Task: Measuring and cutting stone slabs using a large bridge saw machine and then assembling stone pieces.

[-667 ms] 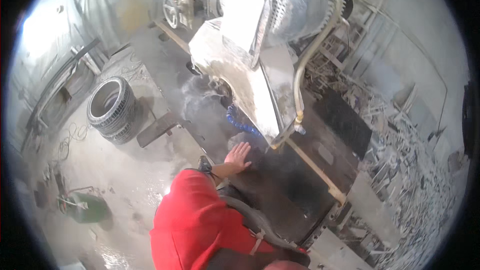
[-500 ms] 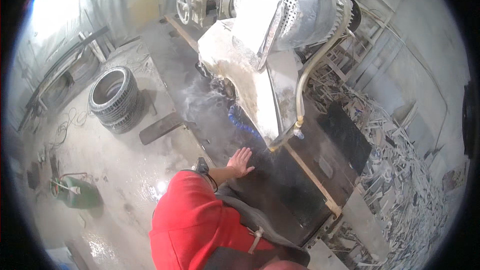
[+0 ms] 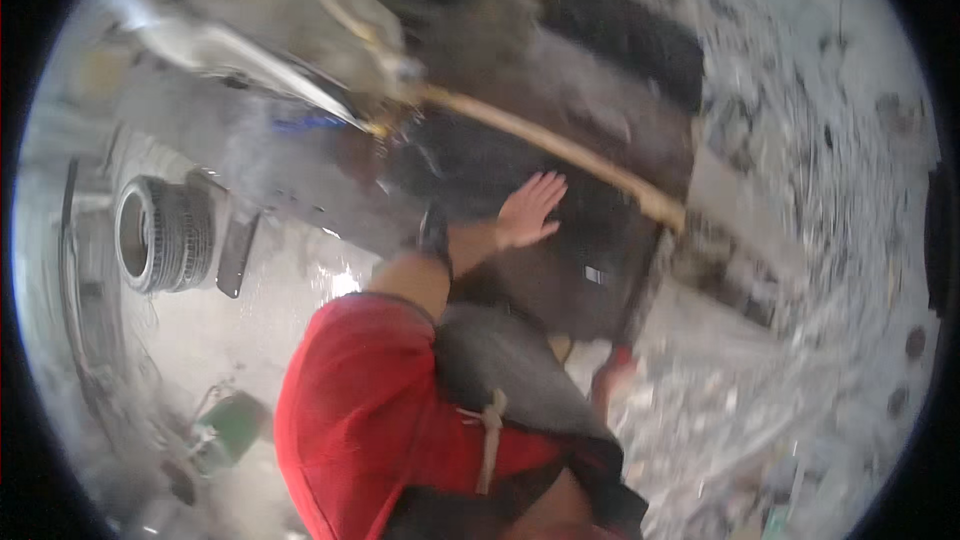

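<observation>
My left hand (image 3: 533, 210) lies palm down with its fingers spread on a dark, wet slab (image 3: 570, 270). Its forearm comes out of a red sleeve and wears a dark band at the wrist. Just beyond the fingers, a long wooden strip (image 3: 560, 148) runs across the slab. To the right of my grey apron (image 3: 510, 360) is a smeared reddish patch (image 3: 612, 375). It may be part of my right arm or hand, but no fingers can be made out. Farther left, a pale machine guard (image 3: 270, 65) hangs over the slab, with a blue hose (image 3: 308, 123) beside it.
Stacked tires (image 3: 165, 235) stand on the wet floor at the left, near a narrow dark plank (image 3: 236, 255). A green canister (image 3: 232, 428) is at the lower left. Blurred broken offcuts (image 3: 720, 390) cover the ground at the right.
My view has swung to the right, so the machine and tires sit farther left. The left hand now rests nearer the wooden strip, still flat. The reddish patch by the apron has appeared.
</observation>
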`<state>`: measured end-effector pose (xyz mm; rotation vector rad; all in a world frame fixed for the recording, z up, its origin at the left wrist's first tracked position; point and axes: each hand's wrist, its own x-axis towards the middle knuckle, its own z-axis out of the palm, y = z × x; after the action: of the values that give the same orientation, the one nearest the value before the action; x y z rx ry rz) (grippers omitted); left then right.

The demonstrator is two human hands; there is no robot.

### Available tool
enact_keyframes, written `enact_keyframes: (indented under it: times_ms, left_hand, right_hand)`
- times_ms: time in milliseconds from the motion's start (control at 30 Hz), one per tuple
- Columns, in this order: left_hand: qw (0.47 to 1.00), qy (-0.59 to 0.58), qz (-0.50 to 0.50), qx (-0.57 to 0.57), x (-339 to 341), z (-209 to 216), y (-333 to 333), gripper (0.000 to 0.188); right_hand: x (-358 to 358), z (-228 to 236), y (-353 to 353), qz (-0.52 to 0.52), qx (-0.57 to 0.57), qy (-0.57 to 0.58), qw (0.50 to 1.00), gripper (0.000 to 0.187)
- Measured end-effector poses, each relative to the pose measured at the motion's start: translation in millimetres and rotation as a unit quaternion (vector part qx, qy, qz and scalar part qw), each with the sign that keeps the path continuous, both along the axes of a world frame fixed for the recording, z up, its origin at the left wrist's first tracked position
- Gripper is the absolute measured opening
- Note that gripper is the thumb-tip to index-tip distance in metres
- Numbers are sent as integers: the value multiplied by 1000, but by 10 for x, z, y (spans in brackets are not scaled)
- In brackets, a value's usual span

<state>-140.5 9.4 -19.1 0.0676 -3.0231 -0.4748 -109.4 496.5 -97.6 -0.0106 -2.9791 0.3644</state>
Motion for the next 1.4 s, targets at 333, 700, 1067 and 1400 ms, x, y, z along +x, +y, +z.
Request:
enact_keyframes:
  times_ms: [333,700,1067,1400]
  left_hand:
    - [986,17,-41,162,-980,112,471,68]
    - [950,-15,303,-78,819,-565,-1340,76]
    - [972,-64,-188,122,-157,-470,798,84]
    - [967,-78,241,5,762,-496,-662,79]
  right_hand:
    - [-293,969,-1395,211,-57,-113,969,81]
    - [-1222,1078,-2587,436,-16,-113,893,79]
    - [-2386,407,-3680,548,95,-79,827,69]
    - [-2892,414,-3608,648,122,-16,752,32]
